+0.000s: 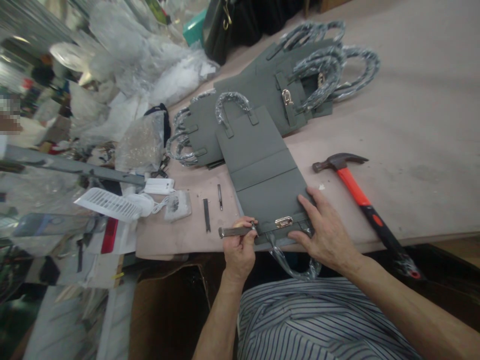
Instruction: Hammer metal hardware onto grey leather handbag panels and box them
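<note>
In the head view, both forearms reach up from below; the left hand [240, 248] pinches a metal rod [235, 231] beside the grey bag [262, 170], flat at the worktop's [420, 115] near edge. The right hand [327, 231] rests on it, fingers spread.

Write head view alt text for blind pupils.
A person's left hand holds a metal punch-like tool at the edge of a grey handbag; the right hand rests on the bag. A claw hammer lies to the right, more handbags beyond.
</note>
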A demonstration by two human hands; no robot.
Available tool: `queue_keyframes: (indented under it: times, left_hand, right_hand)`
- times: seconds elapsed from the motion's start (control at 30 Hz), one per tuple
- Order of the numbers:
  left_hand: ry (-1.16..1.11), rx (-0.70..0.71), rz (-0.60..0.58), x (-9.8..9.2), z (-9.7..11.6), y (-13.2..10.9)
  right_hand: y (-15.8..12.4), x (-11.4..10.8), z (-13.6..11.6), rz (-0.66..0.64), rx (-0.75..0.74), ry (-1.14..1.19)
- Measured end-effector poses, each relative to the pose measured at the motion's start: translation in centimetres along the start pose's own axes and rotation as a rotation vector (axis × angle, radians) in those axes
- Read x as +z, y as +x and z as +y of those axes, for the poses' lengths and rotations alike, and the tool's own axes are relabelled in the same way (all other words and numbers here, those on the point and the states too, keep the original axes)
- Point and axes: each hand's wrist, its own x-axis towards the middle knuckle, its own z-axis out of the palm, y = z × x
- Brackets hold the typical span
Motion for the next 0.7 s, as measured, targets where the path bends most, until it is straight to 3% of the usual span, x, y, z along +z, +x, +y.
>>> queue_keyframes:
  times: [0.23,0.5,0.7]
  left_hand:
    - [0.027,0.009,-0.032,-0.2,0.3,0.5]
    - [0.18,0.081,0.059,1.1,0.9,-0.2]
    - [0.13,0.048,0.016,0.7,1.2,0.4]
  right_hand:
    - [0.0,0.0,0.0,0.011,-0.008,-0.005]
    - [0.0,0.1,0.1,0.015,-0.004,0.003]
    - [0.0,0.0,0.1,0.012,-0.007,0.008]
